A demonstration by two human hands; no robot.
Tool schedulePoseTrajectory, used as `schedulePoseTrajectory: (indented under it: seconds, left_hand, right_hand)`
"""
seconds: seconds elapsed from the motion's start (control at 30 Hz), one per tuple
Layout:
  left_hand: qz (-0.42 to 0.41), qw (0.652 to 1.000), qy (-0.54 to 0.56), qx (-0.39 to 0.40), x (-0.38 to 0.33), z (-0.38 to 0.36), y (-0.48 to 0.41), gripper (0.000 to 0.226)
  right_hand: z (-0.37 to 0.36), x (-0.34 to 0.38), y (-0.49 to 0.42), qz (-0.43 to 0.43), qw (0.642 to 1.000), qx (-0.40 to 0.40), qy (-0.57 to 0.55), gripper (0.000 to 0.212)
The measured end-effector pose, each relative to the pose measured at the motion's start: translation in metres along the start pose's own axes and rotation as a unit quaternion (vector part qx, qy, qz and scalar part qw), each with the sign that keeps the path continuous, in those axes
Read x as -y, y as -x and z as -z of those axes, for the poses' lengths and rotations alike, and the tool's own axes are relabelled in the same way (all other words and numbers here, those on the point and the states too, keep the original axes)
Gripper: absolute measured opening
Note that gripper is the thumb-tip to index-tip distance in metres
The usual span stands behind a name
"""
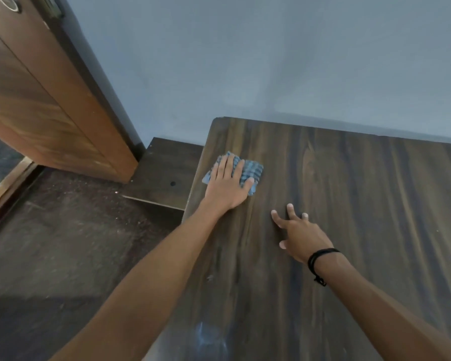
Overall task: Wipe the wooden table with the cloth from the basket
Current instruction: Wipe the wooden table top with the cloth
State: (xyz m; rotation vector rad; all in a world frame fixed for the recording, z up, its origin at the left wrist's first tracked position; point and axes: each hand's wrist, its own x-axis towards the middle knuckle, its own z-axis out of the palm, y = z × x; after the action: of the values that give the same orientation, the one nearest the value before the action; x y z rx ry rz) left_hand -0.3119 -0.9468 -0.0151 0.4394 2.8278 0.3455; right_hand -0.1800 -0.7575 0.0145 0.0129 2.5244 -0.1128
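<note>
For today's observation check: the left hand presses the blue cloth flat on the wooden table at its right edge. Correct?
Wrong edge. In the head view the left hand presses the blue cloth flat on the wooden table at its left edge.

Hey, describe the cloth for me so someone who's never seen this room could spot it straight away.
Start at the dark wooden table set against the blue-grey wall. Look near its far left corner, where the left hand lies flat. Under that hand is the cloth, folded, with blue and grey stripes, the only fabric on the wood.
</note>
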Motion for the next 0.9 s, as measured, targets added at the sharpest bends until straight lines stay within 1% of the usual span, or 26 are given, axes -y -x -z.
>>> schedulePoseTrajectory:
  seconds: [0.1, 0.17, 0.23, 0.37, 0.43, 0.5, 0.63, 0.7, 0.83, 0.9]
  left_hand:
    - [0.014, 0.999, -0.016, -0.041, 0.024, -0.018, 0.074, 0.077]
    - [0.026, 0.998, -0.029, -0.054, 0.032, -0.024, 0.094, 0.078]
    - [0.04, 0.998, -0.017, -0.05, 0.034, -0.02, 0.083, 0.077]
    - [0.053, 0.998, 0.007, -0.013, 0.037, 0.007, 0.022, 0.076]
    - [0.063, 0.998, 0.005, -0.01, 0.039, 0.009, 0.017, 0.075]
    - [0.059, 0.998, 0.011, -0.035, 0.039, -0.002, 0.047, 0.075]
    - [0.038, 0.993, 0.012, -0.115, 0.038, -0.039, 0.16, 0.074]
    - [0.033, 0.993, 0.006, -0.11, 0.037, -0.047, 0.202, 0.081]
    - [0.072, 0.997, -0.009, -0.033, 0.019, -0.049, 0.233, 0.116]
    - [0.091, 0.996, -0.012, -0.022, 0.01, -0.044, 0.231, 0.12]
  right_hand:
    - [-0.002, 0.004, 0.0, 0.0, 1.0, -0.003, 0.008, 0.084]
    - [-0.002, 0.006, 0.0, -0.008, 1.0, 0.001, 0.012, 0.084]
    - [0.0, 0.007, 0.0, -0.014, 1.0, 0.003, 0.02, 0.084]
    - [0.007, 0.009, 0.001, -0.017, 0.999, 0.009, 0.028, 0.083]
    - [0.007, 0.009, 0.003, -0.023, 0.999, 0.008, 0.036, 0.083]
    - [0.005, 0.009, 0.004, -0.024, 0.999, 0.012, 0.039, 0.083]
    - [0.005, 0.012, 0.005, -0.023, 0.999, 0.01, 0.043, 0.083]
    - [0.006, 0.014, 0.006, -0.025, 0.999, 0.008, 0.041, 0.082]
    - [0.009, 0.015, 0.008, -0.026, 0.999, 0.002, 0.047, 0.081]
    - [0.01, 0.016, 0.01, -0.027, 0.999, 0.004, 0.043, 0.081]
